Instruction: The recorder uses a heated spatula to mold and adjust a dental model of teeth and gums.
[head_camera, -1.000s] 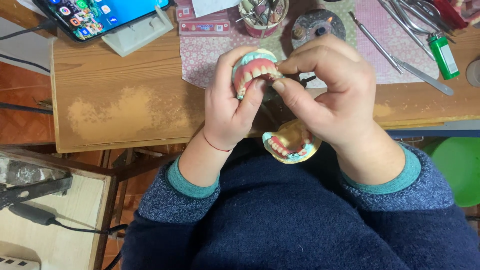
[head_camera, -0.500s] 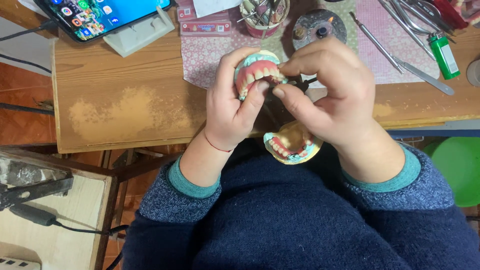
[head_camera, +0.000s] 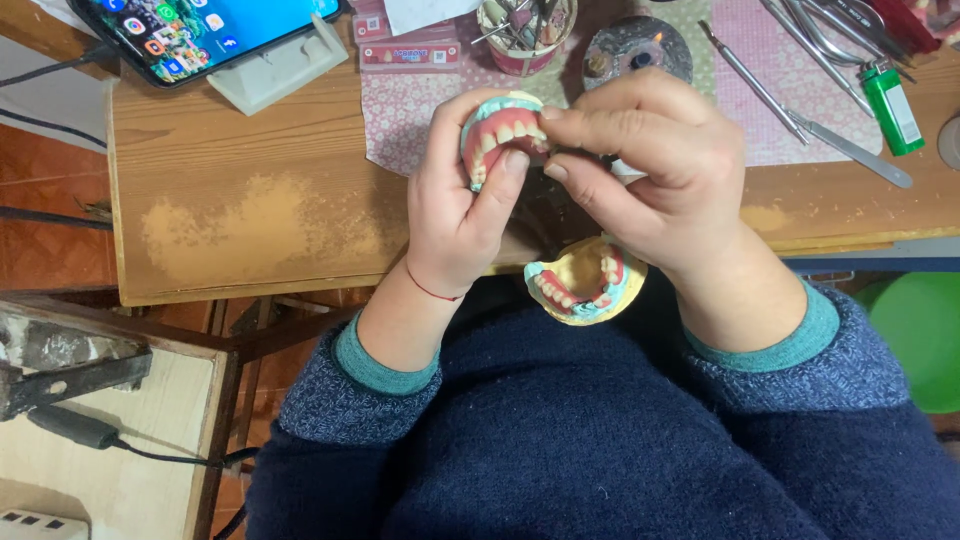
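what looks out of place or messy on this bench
A pale sandy patch of dust is spread on the wooden table, left of the left hand. The second pink-and-teal denture model sits at the table's near edge, seemingly overhanging the lap.

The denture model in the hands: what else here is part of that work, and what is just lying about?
In use:
denture model, held by left hand
right hand, fingertips at its teeth
second denture model, at the lap

Lying about:
phone
green lighter
metal instruments
cup of tools
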